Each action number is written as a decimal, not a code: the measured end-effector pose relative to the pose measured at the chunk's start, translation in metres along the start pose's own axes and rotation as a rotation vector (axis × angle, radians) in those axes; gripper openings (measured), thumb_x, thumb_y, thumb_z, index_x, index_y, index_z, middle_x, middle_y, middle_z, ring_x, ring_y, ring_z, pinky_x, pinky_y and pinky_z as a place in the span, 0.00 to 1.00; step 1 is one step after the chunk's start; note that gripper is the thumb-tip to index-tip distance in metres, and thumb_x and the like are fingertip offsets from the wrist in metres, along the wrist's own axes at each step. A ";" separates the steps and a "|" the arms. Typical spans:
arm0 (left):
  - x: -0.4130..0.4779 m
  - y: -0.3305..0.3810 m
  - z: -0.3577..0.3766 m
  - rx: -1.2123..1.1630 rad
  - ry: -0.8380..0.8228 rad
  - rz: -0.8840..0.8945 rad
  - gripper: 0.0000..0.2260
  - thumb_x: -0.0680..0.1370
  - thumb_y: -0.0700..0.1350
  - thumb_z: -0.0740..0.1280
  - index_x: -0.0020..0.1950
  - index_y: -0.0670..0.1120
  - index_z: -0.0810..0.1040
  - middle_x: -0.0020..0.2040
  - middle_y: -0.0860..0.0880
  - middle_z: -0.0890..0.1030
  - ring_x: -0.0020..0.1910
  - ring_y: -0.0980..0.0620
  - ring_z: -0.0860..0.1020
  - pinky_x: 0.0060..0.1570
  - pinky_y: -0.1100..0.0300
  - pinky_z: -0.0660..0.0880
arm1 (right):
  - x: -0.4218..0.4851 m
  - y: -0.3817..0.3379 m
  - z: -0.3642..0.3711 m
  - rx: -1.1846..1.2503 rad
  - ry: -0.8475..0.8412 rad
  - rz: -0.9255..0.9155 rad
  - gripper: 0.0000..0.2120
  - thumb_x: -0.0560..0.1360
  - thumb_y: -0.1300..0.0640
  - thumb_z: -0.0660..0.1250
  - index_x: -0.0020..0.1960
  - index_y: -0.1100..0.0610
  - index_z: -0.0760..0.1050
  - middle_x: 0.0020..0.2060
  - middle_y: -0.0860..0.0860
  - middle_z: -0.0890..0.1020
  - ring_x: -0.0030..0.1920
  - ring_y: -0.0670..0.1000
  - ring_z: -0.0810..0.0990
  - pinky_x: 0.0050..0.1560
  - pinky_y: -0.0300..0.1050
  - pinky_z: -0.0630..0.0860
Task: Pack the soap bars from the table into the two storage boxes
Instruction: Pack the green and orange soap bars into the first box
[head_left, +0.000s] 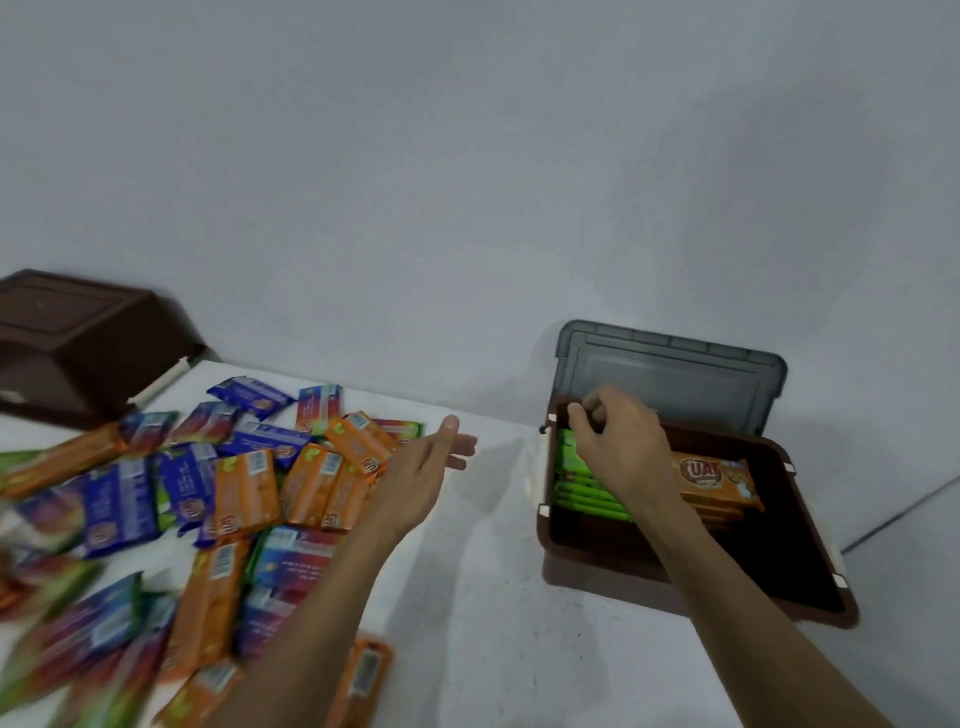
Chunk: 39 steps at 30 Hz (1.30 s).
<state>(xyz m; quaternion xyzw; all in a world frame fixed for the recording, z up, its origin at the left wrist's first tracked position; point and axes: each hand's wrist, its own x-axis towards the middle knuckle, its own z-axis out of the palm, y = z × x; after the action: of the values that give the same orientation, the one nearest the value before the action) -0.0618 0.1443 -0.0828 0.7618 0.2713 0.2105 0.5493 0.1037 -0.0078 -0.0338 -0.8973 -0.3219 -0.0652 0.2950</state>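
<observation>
My right hand is curled round the far end of the green bars inside the box, so I'd say squeeze them snug to its left wall, while my left hand hangs open beside the soap pile left of the box.

White table. On left half, loose pile of soap bars: orange, blue, green. Beside pile, left hand, fingers straight. At right, brown box, grey lid raised behind; inside, green bars on edge, orange bars stacked alongside. Over green bars, right hand, fingers curled; grip unclear. Far left, second box, upturned.
</observation>
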 end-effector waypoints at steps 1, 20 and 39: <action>-0.006 -0.009 -0.014 0.047 0.004 0.015 0.27 0.78 0.64 0.51 0.56 0.49 0.83 0.50 0.56 0.84 0.48 0.62 0.81 0.54 0.60 0.75 | -0.002 -0.013 0.005 0.037 0.002 -0.034 0.10 0.79 0.49 0.64 0.46 0.55 0.76 0.41 0.52 0.79 0.44 0.54 0.78 0.40 0.47 0.73; -0.076 -0.151 -0.154 0.871 0.082 0.065 0.30 0.78 0.67 0.37 0.77 0.60 0.57 0.80 0.54 0.44 0.78 0.54 0.37 0.76 0.46 0.41 | -0.020 -0.162 0.181 -0.025 -0.514 -0.182 0.25 0.78 0.38 0.60 0.71 0.49 0.69 0.61 0.56 0.78 0.61 0.59 0.75 0.58 0.53 0.74; -0.073 -0.151 -0.158 0.791 0.039 0.056 0.23 0.81 0.63 0.46 0.76 0.64 0.54 0.79 0.58 0.40 0.76 0.58 0.32 0.72 0.54 0.32 | -0.031 -0.184 0.188 0.447 -0.504 0.157 0.12 0.79 0.44 0.63 0.57 0.50 0.76 0.52 0.46 0.81 0.48 0.47 0.82 0.39 0.41 0.78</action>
<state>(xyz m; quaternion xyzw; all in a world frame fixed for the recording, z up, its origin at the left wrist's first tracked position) -0.2434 0.2491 -0.1798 0.9176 0.3209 0.1190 0.2022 -0.0473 0.1964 -0.1070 -0.8205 -0.3207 0.2535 0.3995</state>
